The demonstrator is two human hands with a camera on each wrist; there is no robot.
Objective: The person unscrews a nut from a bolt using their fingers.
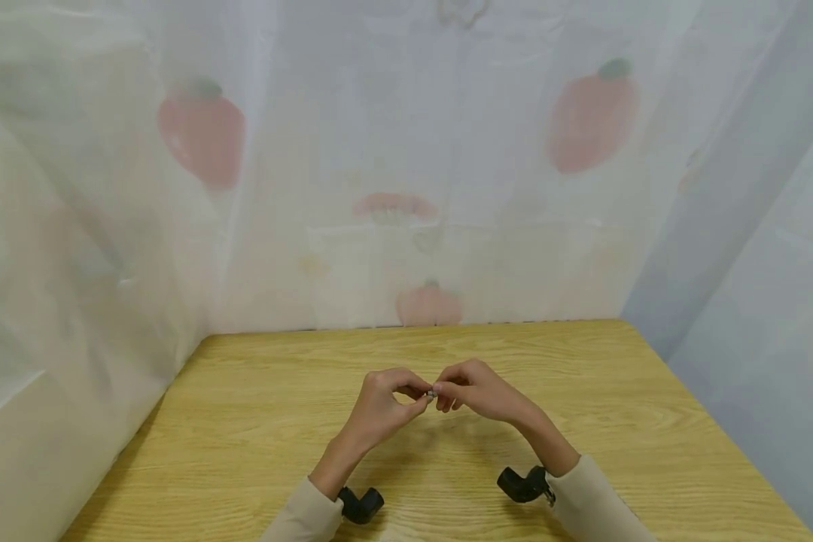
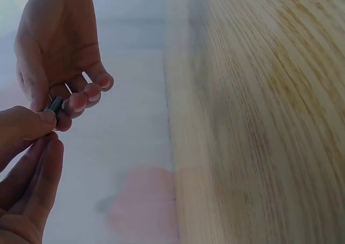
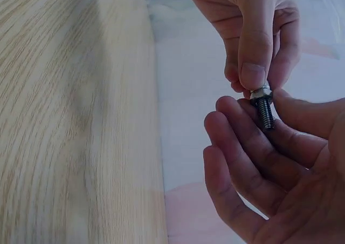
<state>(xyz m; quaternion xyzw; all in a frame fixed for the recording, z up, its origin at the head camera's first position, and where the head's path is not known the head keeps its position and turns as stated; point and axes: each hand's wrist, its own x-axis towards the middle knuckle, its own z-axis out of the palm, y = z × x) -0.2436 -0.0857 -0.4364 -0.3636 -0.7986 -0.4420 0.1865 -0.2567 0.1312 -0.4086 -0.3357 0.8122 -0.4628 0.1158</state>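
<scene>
While the left grip (image 1: 380, 405) pinches a bolt (image 3: 265, 112), the right grip (image 1: 484, 391) does too.

Small metal bolt (image 1: 431, 394), held in air, slightly slanted. Threaded shank (image 3: 266, 115) dark grey, ridges distinct, free end uncovered. Silvery hex piece (image 3: 261, 94) at shank's other end; bolt's head or separate nut, hard to say, fingertips covering part. Left hand (image 1: 379, 403) pinches bolt at hex piece, thumb on side away from shank. Right hand (image 1: 484, 391) meets hex piece too, thumb tip at its flank. Shank juts from hex piece toward right palm.
</scene>
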